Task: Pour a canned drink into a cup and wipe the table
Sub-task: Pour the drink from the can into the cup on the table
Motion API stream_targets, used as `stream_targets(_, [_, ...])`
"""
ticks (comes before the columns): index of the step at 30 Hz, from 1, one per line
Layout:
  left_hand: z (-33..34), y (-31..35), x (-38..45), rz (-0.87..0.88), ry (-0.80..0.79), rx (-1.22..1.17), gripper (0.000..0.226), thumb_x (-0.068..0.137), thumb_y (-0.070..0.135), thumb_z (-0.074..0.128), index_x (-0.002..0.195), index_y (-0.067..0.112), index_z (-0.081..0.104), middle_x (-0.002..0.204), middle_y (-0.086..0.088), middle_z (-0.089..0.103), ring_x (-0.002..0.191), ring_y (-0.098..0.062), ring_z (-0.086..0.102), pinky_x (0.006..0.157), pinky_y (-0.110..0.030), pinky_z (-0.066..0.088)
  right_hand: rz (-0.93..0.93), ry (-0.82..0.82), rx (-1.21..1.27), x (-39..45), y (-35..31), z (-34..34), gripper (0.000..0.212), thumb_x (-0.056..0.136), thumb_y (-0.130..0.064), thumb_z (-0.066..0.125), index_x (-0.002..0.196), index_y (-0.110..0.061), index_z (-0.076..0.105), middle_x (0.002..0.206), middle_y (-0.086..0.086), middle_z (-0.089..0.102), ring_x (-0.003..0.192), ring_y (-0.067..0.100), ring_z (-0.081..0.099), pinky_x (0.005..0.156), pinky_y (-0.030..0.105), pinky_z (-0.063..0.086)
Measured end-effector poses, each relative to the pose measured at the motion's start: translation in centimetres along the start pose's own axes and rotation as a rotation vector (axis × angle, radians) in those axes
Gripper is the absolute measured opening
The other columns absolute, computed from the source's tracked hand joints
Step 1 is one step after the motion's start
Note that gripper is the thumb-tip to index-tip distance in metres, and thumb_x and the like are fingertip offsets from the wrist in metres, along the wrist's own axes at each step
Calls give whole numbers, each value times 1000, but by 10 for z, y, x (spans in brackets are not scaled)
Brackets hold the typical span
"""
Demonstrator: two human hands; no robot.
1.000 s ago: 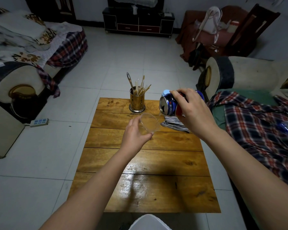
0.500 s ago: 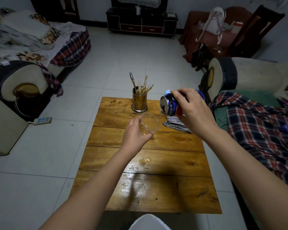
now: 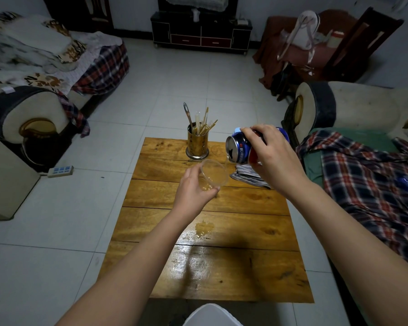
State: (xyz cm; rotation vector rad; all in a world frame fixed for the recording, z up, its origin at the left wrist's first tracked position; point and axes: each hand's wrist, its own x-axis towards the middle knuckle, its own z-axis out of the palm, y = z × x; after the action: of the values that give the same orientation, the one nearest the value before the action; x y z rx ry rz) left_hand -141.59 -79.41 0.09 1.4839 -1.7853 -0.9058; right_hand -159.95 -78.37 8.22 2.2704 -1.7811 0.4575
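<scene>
My left hand (image 3: 193, 189) grips a clear plastic cup (image 3: 214, 171), tilted toward the can above the wooden table (image 3: 245, 267). My right hand (image 3: 273, 161) holds a blue drink can (image 3: 237, 149) tipped on its side, its opening just above the cup's rim, with a thin stream running into the cup. A little liquid sits in the cup. A small puddle of spilled drink (image 3: 204, 228) lies on the table below my left forearm. A striped grey cloth (image 3: 250, 176) lies on the table under my right hand, partly hidden.
A brass holder with chopsticks and utensils (image 3: 197, 144) stands at the table's far edge. Sofas covered in plaid cloth flank the table, one at left (image 3: 28, 128) and one at right (image 3: 363, 165). A power strip (image 3: 60, 171) lies on the tiled floor.
The puddle on the table has appeared and grown wider. Both hands hold nearly the same pose, the can still tipped over the cup.
</scene>
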Motion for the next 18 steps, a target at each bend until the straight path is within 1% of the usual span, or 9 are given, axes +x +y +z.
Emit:
stream_targets(5, [1, 1, -1, 0, 6, 2, 70, 73, 26, 75, 133, 19, 41, 129, 0, 48, 118, -15, 44, 91, -23, 36, 3, 0, -3, -2, 0, -1, 74, 68, 0, 74, 134, -9, 40, 127, 21, 48, 117, 36, 46, 86, 48, 47])
stream_targets(10, [2, 3, -2, 2, 1, -5, 70, 73, 25, 75, 134, 18, 41, 129, 0, 47, 118, -15, 44, 92, -23, 36, 3, -10, -1, -3, 1, -1, 76, 67, 0, 74, 134, -10, 39, 128, 20, 47, 118, 36, 45, 89, 47, 46])
stream_targets(18, [3, 5, -5, 5, 2, 13, 69, 74, 26, 74, 134, 17, 41, 127, -1, 48, 116, -15, 44, 89, -21, 35, -15, 2, -3, -5, 2, -3, 74, 67, 0, 74, 133, -9, 41, 126, 21, 49, 116, 37, 46, 88, 47, 46])
